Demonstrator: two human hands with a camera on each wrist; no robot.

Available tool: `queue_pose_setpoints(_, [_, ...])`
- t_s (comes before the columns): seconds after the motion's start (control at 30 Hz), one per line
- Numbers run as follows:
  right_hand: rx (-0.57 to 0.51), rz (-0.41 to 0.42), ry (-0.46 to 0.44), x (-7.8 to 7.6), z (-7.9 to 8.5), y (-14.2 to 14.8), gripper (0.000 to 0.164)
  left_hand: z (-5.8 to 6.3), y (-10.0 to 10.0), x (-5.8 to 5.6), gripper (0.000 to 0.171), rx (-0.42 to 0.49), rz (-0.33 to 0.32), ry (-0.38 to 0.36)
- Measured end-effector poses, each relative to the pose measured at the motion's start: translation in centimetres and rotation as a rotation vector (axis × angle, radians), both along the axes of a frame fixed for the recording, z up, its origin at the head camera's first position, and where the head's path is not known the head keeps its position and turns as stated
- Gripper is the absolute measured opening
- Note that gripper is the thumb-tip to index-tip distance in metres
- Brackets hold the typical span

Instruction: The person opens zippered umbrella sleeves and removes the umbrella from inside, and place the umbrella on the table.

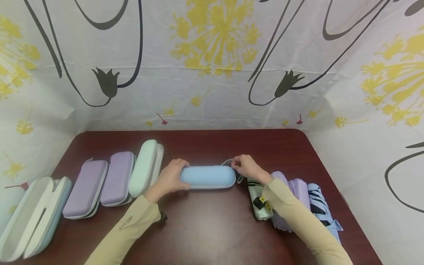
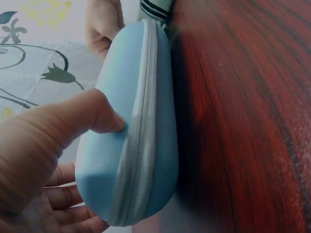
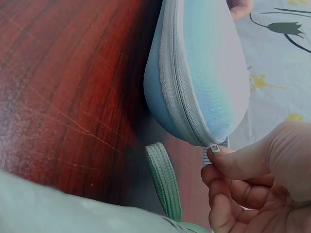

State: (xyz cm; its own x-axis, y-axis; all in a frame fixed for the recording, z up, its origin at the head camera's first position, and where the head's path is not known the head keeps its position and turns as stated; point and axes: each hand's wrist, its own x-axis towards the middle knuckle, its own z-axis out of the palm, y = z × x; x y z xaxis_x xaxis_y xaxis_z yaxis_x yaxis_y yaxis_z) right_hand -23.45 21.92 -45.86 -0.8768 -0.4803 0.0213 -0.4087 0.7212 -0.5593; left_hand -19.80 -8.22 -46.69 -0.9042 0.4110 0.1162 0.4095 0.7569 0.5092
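Observation:
A light blue zippered hard case (image 1: pixel 208 177) lies crosswise near the middle of the dark table. Round its left end, my left hand (image 1: pixel 172 176) grips with the thumb on the near side and the fingers behind, as the left wrist view shows. At the other end, my right hand (image 1: pixel 246 167) pinches the small zipper pull (image 3: pixel 215 148) between thumb and forefinger. The grey zipper band (image 2: pixel 140 116) looks closed along the near side. A green wrist strap (image 3: pixel 164 179) stands up close to the case's right end.
Several cases stand at left: an opened one (image 1: pixel 24 228), two purple ones (image 1: pixel 85 189) and a mint one (image 1: pixel 143 167). At right lie folded umbrellas: pale green (image 1: pixel 256 195), purple ones (image 1: pixel 301 193) and a blue striped one (image 1: pixel 319 206). A patterned cloth (image 1: pixel 212 95) hangs behind the table.

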Motion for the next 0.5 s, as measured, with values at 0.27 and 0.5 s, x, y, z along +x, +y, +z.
queue_pose_setpoints(0.27, [0.007, 0.007, 0.008, 0.44, 0.07, 0.16, 0.009, -0.01, -0.02, -0.13, 0.061, -0.002, 0.005, 0.003])
queue_pose_setpoints(0.5, [0.037, -0.003, 0.070, 1.05, 0.02, 0.46, 0.008, -0.36, -0.06, -0.11, 0.059, 0.034, 0.001, 0.050])
